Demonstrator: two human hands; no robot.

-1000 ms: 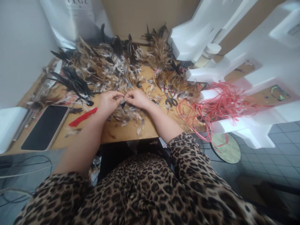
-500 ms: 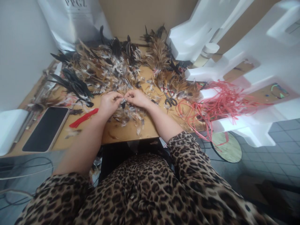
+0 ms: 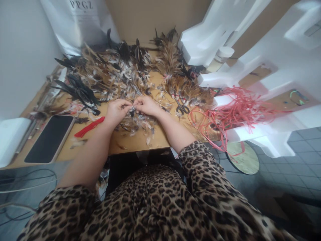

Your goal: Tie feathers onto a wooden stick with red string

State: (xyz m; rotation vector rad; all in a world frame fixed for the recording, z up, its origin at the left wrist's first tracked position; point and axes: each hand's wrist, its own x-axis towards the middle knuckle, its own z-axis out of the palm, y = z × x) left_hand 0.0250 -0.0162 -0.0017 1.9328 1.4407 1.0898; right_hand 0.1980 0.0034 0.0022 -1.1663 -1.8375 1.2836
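My left hand [image 3: 118, 110] and my right hand [image 3: 146, 105] meet fingertip to fingertip over the front part of the wooden table [image 3: 140, 144]. Both are closed in a pinch on something small, with a dark and whitish bit showing just below the fingertips; I cannot make out what it is. Loose brown and white feathers [image 3: 131, 124] lie under the hands. Beyond them spreads a large heap of brown, white and black feathers [image 3: 100, 72]. A bundle of long black feathers [image 3: 81, 92] lies left of my left hand, near a red strip bundle [image 3: 89, 127].
A phone [image 3: 49, 139] lies at the left, beside a white object [image 3: 13, 140]. Black scissors [image 3: 182, 107] rest right of my right hand. Pink ribbons [image 3: 238, 108] tangle over white foam [image 3: 271, 142]. A silvery bag [image 3: 82, 26] stands behind, and a jar [image 3: 222, 57] at the right.
My hands have barely moved; the fingertips stay together, with only a slight shift of the small thing between them. The rest looks the same.
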